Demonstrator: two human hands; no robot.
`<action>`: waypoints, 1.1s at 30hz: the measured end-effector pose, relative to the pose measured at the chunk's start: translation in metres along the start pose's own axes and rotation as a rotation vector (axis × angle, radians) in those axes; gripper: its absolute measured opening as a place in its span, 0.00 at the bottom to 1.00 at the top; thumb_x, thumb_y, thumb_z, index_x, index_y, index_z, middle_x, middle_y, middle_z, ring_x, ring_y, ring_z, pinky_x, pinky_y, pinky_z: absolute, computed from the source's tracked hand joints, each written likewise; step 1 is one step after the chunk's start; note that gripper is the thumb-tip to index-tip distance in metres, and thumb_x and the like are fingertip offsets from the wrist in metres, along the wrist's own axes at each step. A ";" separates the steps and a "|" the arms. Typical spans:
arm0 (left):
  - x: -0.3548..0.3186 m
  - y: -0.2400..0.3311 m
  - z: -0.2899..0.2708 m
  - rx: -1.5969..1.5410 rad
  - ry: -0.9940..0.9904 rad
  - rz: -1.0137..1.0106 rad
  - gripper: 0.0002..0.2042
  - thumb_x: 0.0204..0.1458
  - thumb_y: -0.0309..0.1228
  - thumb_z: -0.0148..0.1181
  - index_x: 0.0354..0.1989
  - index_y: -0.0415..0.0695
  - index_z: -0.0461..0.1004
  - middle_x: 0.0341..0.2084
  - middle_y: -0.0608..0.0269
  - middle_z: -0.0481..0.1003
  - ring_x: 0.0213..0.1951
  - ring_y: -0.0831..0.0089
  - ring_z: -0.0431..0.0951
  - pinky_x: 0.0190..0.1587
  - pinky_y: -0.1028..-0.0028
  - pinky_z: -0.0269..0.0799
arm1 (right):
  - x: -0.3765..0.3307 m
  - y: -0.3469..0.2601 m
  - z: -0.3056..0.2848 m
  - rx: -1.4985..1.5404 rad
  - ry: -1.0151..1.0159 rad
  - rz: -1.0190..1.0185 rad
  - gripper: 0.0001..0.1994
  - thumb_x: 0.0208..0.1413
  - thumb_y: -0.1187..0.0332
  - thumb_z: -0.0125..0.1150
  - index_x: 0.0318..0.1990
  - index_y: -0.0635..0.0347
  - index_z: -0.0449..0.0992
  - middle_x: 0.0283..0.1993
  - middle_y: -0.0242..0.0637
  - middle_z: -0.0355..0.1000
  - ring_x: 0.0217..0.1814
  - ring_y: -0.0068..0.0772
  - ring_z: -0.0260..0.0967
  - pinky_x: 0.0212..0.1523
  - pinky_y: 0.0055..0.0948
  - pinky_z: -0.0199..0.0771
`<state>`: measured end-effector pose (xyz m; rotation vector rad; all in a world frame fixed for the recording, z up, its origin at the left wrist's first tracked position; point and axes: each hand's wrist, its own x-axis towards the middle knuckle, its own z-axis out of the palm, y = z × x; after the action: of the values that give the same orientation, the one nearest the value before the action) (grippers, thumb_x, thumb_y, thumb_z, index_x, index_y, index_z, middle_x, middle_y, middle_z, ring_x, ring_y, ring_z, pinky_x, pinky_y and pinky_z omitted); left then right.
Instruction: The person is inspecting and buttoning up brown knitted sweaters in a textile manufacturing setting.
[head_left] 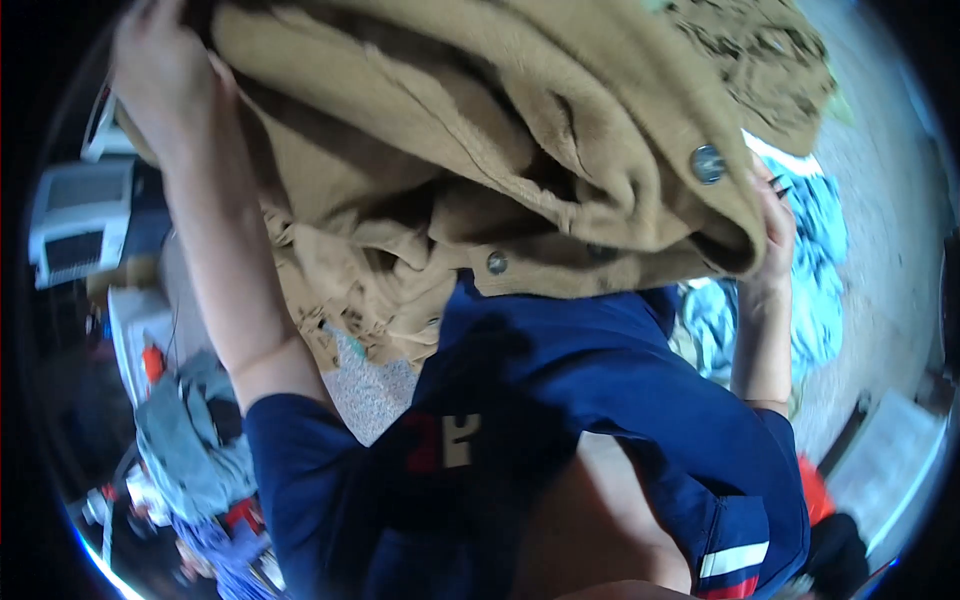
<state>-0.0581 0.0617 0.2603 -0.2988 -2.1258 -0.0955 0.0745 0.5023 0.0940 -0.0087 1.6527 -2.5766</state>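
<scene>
A tan-brown coat of thick, soft cloth is spread out in front of my chest, with large dark round buttons along its edge. At the upper left my left hand is closed on the coat's edge, its fingertips partly out of sight. On the other side my right hand grips the coat's right edge, fingers partly behind the cloth. A small dark object shows by the right fingers, too small to name. Below and behind the coat lies more brown cloth.
A heap of brown garments lies at the far right, with light blue cloth nearer. On the left are a white machine-like box, grey-green clothing and purple cloth. A pale box stands at the right.
</scene>
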 end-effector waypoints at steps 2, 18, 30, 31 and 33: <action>-0.066 0.029 0.070 -0.911 0.145 -0.574 0.11 0.58 0.28 0.58 0.45 0.35 0.75 0.38 0.59 0.77 0.38 0.71 0.77 0.43 0.72 0.73 | -0.006 0.015 -0.041 -0.298 0.110 0.042 0.08 0.59 0.66 0.58 0.31 0.59 0.71 0.27 0.21 0.66 0.30 0.11 0.59 0.33 0.17 0.58; -0.188 0.158 0.156 -0.799 -0.387 -0.369 0.21 0.51 0.27 0.63 0.53 0.37 0.65 0.53 0.51 0.67 0.55 0.61 0.67 0.59 0.66 0.62 | -0.047 0.113 -0.069 -1.222 0.508 -0.184 0.13 0.49 0.73 0.65 0.43 0.59 0.74 0.41 0.40 0.71 0.40 0.36 0.73 0.37 0.32 0.74; -0.227 0.224 0.120 -1.072 -0.869 0.060 0.10 0.53 0.24 0.58 0.44 0.39 0.76 0.45 0.52 0.77 0.50 0.56 0.75 0.54 0.65 0.68 | 0.002 0.106 -0.012 -1.462 0.128 -0.218 0.14 0.45 0.70 0.62 0.41 0.60 0.72 0.41 0.45 0.68 0.45 0.49 0.69 0.43 0.43 0.72; -0.211 0.214 0.116 -0.983 -0.775 0.014 0.09 0.54 0.24 0.57 0.43 0.38 0.76 0.42 0.51 0.77 0.46 0.56 0.77 0.50 0.66 0.71 | 0.002 0.114 -0.020 -1.471 0.137 -0.151 0.14 0.46 0.71 0.61 0.42 0.60 0.72 0.41 0.45 0.68 0.46 0.50 0.69 0.44 0.44 0.72; -0.193 0.174 0.130 -0.749 -0.548 -0.120 0.08 0.54 0.23 0.56 0.41 0.38 0.76 0.40 0.50 0.78 0.45 0.56 0.77 0.48 0.65 0.72 | 0.003 0.120 -0.029 -1.431 0.155 -0.057 0.14 0.46 0.73 0.61 0.43 0.60 0.72 0.40 0.47 0.68 0.45 0.52 0.69 0.45 0.45 0.72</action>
<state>-0.0209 0.2199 0.0195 -0.6932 -2.5733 -0.9887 0.0783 0.4782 -0.0271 0.0552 3.0767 -0.8973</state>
